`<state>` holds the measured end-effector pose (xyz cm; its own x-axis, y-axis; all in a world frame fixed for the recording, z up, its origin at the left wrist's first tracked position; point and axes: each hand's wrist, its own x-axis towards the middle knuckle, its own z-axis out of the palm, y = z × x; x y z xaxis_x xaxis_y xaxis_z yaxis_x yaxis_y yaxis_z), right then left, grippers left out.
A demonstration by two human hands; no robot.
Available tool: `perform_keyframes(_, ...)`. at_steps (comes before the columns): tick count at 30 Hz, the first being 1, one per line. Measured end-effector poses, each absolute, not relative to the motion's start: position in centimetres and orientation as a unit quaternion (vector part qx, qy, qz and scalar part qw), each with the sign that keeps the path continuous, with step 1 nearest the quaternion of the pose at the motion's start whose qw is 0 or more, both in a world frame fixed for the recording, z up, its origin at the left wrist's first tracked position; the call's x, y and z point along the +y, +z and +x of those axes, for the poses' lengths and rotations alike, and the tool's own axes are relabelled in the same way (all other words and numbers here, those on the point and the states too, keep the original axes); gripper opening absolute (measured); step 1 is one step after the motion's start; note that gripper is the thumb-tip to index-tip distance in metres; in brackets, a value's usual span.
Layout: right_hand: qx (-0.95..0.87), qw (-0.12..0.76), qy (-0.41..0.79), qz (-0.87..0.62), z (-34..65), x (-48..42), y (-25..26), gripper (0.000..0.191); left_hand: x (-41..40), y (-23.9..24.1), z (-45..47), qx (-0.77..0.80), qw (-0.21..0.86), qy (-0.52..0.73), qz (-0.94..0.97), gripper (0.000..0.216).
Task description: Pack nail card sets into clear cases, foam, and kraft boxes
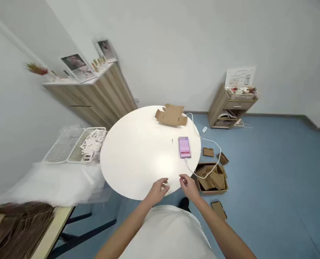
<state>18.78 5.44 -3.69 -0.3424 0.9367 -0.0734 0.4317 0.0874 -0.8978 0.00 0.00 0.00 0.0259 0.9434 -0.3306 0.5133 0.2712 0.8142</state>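
Note:
My left hand [157, 191] is held at the near edge of the round white table [133, 151], thumb and fingers apart with nothing seen between them. To its right, my right hand [190, 186] hovers at the same edge, its fingers loosely bent and slightly apart, also with nothing visible in them. Beyond my right hand lies a phone [184, 146] with a blurred purple-pink screen, and a white cable [212, 172] runs from its near end. An unfolded brown cardboard box [171, 115] rests at the table's far side. A tiny dark object [172, 141] lies left of the phone.
A carton of cardboard pieces [212, 178] stands on the floor at the right, with loose small boxes [208, 152] around it. White baskets [87, 145] are at the left, one with paper cards. A wooden cabinet [95, 97] and a small shelf unit [231, 104] stand by the wall.

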Motion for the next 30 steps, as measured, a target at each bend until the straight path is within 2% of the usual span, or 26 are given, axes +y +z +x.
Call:
perform_keyframes(4,-0.680,0.244,0.461,-0.516,14.1,7.7,-3.2,0.036,-2.1,-0.5,-6.2,0.675,0.427,0.234,0.554,0.043)
perform_keyframes(11,-0.621,0.161,0.395,-0.658,9.7,9.5,-2.1,0.053,-2.4,-1.8,-13.4,0.680,0.431,0.195,0.561,0.043)
perform_keyframes(20,-0.583,0.059,0.361,-0.725,9.9,15.2,-1.9,0.071,-0.1,-3.3,-13.0,0.684,0.452,0.166,0.547,0.043)
perform_keyframes(30,-0.593,-0.014,0.333,-0.733,10.3,18.4,-3.5,0.069,3.1,-3.0,-11.6,0.709,0.456,0.157,0.516,0.042)
